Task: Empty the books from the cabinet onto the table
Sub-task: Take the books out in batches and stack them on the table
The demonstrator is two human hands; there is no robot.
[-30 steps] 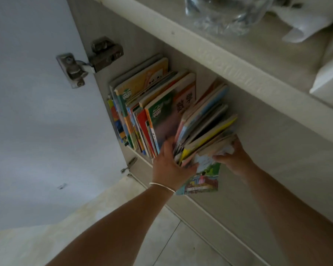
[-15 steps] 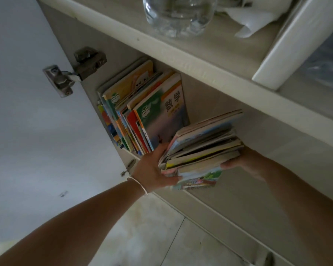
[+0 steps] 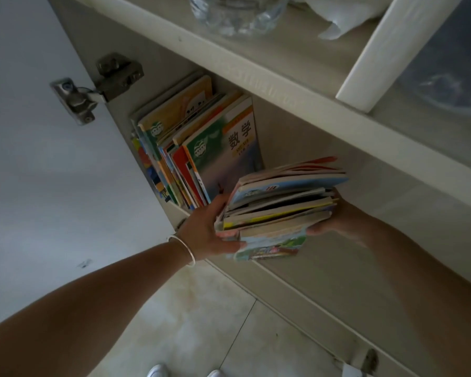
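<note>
both hands, left hand [image 3: 210,229] and right hand [image 3: 335,216], have a firm grip on each end of a bundle of books [image 3: 280,205] at the cabinet [image 3: 297,88] shelf's mouth, more books [image 3: 199,151] upright behind, and next i'd guess it's carried to the unseen tabletop.

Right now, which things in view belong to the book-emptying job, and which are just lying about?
Job:
- stack of books, held between left hand and right hand
- upright books in the cabinet

Lying about:
- glass jar
- white cloth
- door hinge
</note>
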